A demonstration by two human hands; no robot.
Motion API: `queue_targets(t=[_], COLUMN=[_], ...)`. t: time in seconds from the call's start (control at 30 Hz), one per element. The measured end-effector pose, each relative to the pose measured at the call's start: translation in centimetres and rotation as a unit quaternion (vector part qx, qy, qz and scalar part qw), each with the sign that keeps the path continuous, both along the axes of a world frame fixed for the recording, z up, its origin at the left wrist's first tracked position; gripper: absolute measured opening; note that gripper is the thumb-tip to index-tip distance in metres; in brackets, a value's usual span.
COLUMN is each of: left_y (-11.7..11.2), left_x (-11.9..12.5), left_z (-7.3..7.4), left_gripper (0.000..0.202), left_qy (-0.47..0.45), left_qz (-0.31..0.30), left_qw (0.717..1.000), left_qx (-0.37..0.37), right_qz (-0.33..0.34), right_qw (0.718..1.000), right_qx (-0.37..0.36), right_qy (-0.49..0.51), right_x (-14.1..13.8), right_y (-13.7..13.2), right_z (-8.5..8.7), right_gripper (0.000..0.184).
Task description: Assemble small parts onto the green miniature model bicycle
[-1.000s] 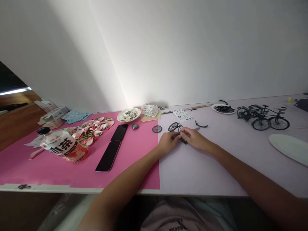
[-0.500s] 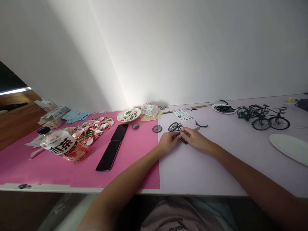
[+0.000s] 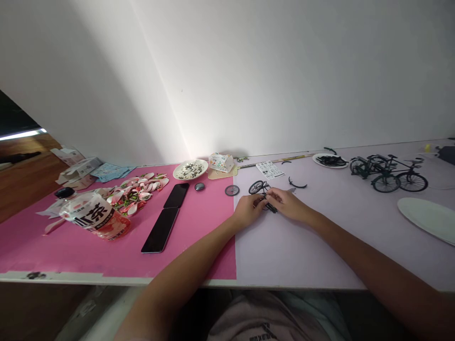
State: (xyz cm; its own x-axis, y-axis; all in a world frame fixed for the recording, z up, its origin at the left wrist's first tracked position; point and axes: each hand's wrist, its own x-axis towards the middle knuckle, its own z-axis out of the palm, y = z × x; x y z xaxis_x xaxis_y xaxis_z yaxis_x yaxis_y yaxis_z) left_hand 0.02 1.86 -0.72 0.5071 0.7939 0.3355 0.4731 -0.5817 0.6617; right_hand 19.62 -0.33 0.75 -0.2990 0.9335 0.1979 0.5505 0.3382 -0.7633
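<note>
Both of my hands meet over a small dark model bicycle [image 3: 256, 187], one wheel of which shows beyond my fingers. My left hand [image 3: 248, 209] is closed around its frame from the left. From the right, my right hand [image 3: 284, 202] pinches it with thumb and fingers. My fingertips hide the middle of the frame. A loose spoked wheel [image 3: 232, 190] lies flat to the left of my hands. Beyond my right hand rests a curved black part [image 3: 297, 183], and a printed instruction sheet [image 3: 270, 169] lies behind the model.
Finished model bicycles [image 3: 400, 177] stand at the right, near a plate of black parts [image 3: 330, 161] and a white plate [image 3: 428, 219]. To the left are a folding phone [image 3: 165, 218], a drink bottle [image 3: 94, 215], pink-and-white pieces [image 3: 138, 189] and a bowl [image 3: 191, 169].
</note>
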Motion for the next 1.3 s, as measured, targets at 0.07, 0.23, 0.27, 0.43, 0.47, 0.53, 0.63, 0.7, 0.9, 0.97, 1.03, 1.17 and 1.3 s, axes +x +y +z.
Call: queue_targets(t=[0.07,0.23,0.27,0.43,0.47,0.53,0.63,0.7,0.9,0.97,1.03,1.17,1.3], left_y=[0.02,0.18,0.19,0.07,0.03,-0.02,0.00,0.06,0.17,0.16,0.14,0.12,0.12], left_x=[0.02,0.07,0.08,0.06,0.07,0.08,0.10,0.09,0.06,0.05,0.04,0.05,0.09], left_z=[-0.03,-0.26,-0.29,-0.19,-0.13,-0.02,0.06,0.03,-0.16,-0.15,-0.10,-0.07,-0.16], left_gripper=[0.035,0.035,0.035,0.031,0.031,0.029,0.029,0.029,0.027,0.027,0.026,0.025,0.023], left_qy=[-0.004,-0.013,-0.018,-0.041,-0.044,-0.047,-0.043,-0.042,-0.063,-0.067,-0.070,-0.074,-0.072], left_qz=[0.001,0.006,0.005,0.003,0.006,0.014,0.026,0.033,0.044,0.042,0.039,0.039,0.043], left_qw=[1.000,1.000,1.000,0.999,0.999,0.999,0.999,0.999,0.997,0.997,0.997,0.996,0.996], left_qx=[-0.004,-0.022,-0.022,-0.007,-0.004,-0.001,-0.001,-0.002,-0.008,-0.009,-0.008,-0.007,-0.008], right_qz=[-0.004,-0.009,-0.009,-0.011,-0.013,-0.018,-0.020,-0.014,-0.004,-0.004,-0.007,-0.007,-0.007], right_qw=[1.000,1.000,1.000,1.000,1.000,0.999,0.999,0.999,0.998,0.998,0.998,0.998,0.998], right_qx=[-0.004,-0.003,0.001,0.018,0.019,0.020,0.029,0.035,0.030,0.028,0.023,0.014,0.020], right_qy=[0.001,0.005,0.006,0.013,0.017,0.024,0.030,0.033,0.050,0.052,0.054,0.058,0.054], right_x=[-0.01,0.00,0.00,-0.06,-0.08,-0.11,-0.15,-0.17,-0.21,-0.19,-0.18,-0.17,-0.15], right_y=[0.00,0.03,0.06,0.21,0.24,0.30,0.36,0.32,0.12,0.18,0.26,0.36,0.36], right_z=[-0.03,-0.10,-0.12,-0.16,-0.17,-0.18,-0.16,-0.07,0.16,0.07,-0.05,-0.19,-0.22], right_gripper=[0.027,0.028,0.029,0.028,0.027,0.027,0.028,0.030,0.034,0.034,0.033,0.032,0.031])
